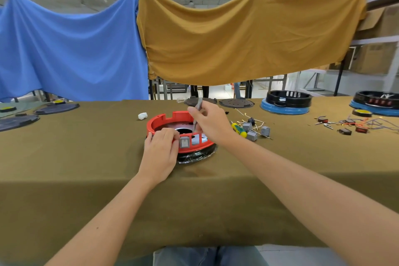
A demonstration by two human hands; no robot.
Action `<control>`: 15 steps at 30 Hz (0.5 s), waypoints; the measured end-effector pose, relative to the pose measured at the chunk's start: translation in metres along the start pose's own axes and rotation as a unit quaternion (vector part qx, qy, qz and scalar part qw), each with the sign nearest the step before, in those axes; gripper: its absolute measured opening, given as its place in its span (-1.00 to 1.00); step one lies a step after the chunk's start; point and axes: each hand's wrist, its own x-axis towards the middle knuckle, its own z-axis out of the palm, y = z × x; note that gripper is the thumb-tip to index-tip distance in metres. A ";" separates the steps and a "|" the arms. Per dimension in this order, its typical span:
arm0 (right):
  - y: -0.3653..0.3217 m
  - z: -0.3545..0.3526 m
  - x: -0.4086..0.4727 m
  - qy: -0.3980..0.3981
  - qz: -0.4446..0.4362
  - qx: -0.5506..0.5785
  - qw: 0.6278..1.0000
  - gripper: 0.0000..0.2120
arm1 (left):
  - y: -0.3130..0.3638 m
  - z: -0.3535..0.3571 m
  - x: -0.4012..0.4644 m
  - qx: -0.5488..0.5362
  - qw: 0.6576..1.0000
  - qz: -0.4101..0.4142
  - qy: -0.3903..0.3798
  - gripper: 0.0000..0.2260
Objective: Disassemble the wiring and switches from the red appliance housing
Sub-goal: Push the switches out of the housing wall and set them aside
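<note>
Where the olive cloth (75,157) covers the table, dark discs (56,108) lie far left under a blue drape (71,49). My left hand (160,151) curls over the near rim of the red housing (164,120) at the middle, beside a grey switch (184,143) in its wall. My right hand (210,123) pinches grey tweezers (197,112) pointing into it. Rightward lie a screwdriver (239,129), loose switches (257,133), then black housings (288,98) under a mustard drape (248,34).
</note>
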 end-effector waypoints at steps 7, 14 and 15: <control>0.034 -0.022 -0.035 0.022 0.121 0.265 0.956 -0.84 | -0.003 -0.018 0.027 0.116 0.985 0.029 -0.125 -0.75; 0.048 -0.021 -0.055 0.011 0.225 0.326 0.918 -0.88 | 0.015 -0.031 0.066 0.092 0.952 -0.016 -0.290 -0.77; 0.049 -0.020 -0.057 0.001 0.234 0.311 0.921 -0.87 | 0.016 -0.031 0.069 0.075 0.950 -0.033 -0.303 -0.78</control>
